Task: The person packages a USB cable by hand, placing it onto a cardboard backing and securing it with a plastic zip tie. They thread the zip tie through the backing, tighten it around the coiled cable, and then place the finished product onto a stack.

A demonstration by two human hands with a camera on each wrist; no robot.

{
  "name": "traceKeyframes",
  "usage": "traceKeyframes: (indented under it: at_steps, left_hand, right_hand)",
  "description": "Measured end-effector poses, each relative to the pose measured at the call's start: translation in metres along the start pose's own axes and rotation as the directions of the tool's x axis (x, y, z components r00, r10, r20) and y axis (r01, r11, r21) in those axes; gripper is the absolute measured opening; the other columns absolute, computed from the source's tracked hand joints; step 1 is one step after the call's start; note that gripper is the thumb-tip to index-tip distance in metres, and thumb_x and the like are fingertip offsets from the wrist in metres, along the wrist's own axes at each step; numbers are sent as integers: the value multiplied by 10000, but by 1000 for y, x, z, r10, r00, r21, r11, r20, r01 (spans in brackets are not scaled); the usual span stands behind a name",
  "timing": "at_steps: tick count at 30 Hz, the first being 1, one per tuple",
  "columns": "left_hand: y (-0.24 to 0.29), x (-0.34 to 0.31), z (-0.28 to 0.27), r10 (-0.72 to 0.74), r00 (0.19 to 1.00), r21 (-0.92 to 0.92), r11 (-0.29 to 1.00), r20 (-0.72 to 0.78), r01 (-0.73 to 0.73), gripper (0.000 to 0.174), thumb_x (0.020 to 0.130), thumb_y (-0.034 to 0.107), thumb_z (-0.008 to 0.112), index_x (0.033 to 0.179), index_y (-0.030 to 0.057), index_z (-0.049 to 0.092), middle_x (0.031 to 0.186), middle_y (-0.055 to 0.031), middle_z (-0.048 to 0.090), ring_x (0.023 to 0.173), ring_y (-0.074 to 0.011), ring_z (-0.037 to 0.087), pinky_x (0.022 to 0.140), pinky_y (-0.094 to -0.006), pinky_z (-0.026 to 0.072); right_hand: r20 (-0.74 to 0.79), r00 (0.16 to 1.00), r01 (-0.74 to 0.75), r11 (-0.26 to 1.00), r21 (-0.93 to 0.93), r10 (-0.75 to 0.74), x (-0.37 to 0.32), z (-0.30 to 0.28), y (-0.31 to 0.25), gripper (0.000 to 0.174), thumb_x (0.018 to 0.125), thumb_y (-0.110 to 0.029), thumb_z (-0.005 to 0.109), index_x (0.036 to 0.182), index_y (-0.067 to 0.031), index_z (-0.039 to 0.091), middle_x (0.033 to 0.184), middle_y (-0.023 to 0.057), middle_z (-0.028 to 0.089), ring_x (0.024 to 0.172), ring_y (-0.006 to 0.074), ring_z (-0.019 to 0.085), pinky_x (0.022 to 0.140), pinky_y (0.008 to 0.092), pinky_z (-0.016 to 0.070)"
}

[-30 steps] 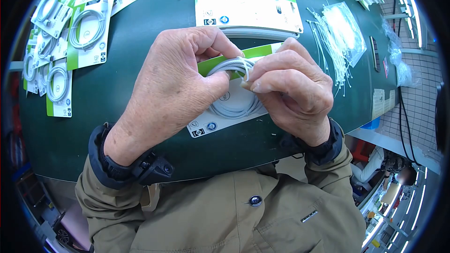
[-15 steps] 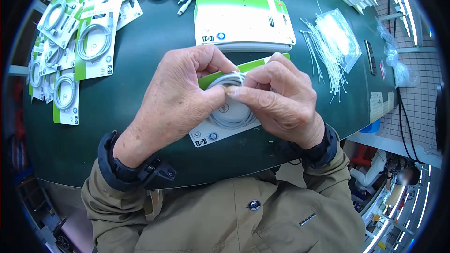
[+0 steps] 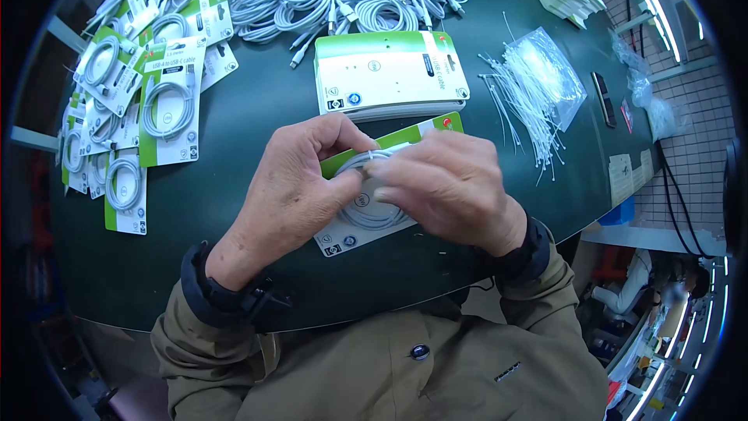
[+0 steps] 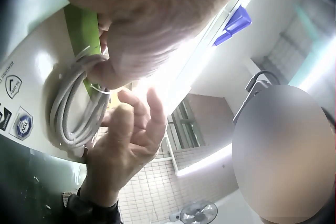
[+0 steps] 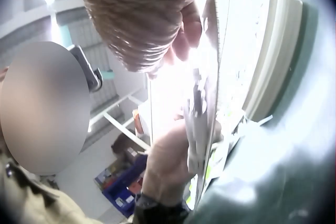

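Both hands closed on one piece. My read: the left hand (image 3: 292, 187) pinches the green top strip of a white packaging card (image 3: 333, 243) between thumb and curled fingers. The right hand (image 3: 452, 187) curls over the coiled white cable (image 3: 372, 218) lying on that card, pinching it near the top. The card sits tilted at the dark green table (image 3: 234, 140); contact unclear. A stack of matching cards (image 3: 389, 70) is just beyond it, and white zip ties (image 3: 522, 101) lie to the right.
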State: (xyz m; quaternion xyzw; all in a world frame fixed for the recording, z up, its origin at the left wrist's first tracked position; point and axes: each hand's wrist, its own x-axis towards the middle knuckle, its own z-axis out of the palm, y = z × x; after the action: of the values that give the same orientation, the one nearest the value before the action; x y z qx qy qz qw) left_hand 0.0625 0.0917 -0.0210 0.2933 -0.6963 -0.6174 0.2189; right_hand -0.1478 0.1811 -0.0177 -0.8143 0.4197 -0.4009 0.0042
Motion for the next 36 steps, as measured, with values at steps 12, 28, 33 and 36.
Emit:
traceKeyframes:
  at_steps: [12,28,33,36]
  left_hand:
    - [8,-4,-3,83,996,-172,981,-38,-89,241,848,-99,643,1067,-16,702,1054,-99,760,1012,-132,713,890,-294,589]
    - [9,-9,6,151,988,-18,988,-23,-151,256,792,-129,662,1006,10,678,1049,-71,721,997,-122,687,927,-288,556]
    - [11,-10,8,268,960,194,941,78,-278,309,722,-141,654,986,19,675,1008,-63,715,952,-132,685,873,-291,555]
    - [14,-9,10,280,955,310,903,99,-297,348,703,-145,672,1009,16,712,994,-83,719,914,-167,694,828,-306,556]
  right_hand:
    - [292,886,-460,753,471,359,-23,-13,35,382,1029,-234,703,1353,-40,641,1232,120,721,1071,191,723,904,334,621]
    - [152,975,-205,928,312,164,-15,8,46,239,820,-215,816,916,-52,668,815,40,649,687,206,609,595,319,473]
    - [192,964,-222,954,202,183,-7,-1,40,154,781,-4,769,870,-39,648,802,77,663,714,223,661,644,320,528]
    - [180,951,-293,917,269,251,-13,5,42,120,782,30,713,856,-32,642,748,71,628,649,190,594,603,310,487]
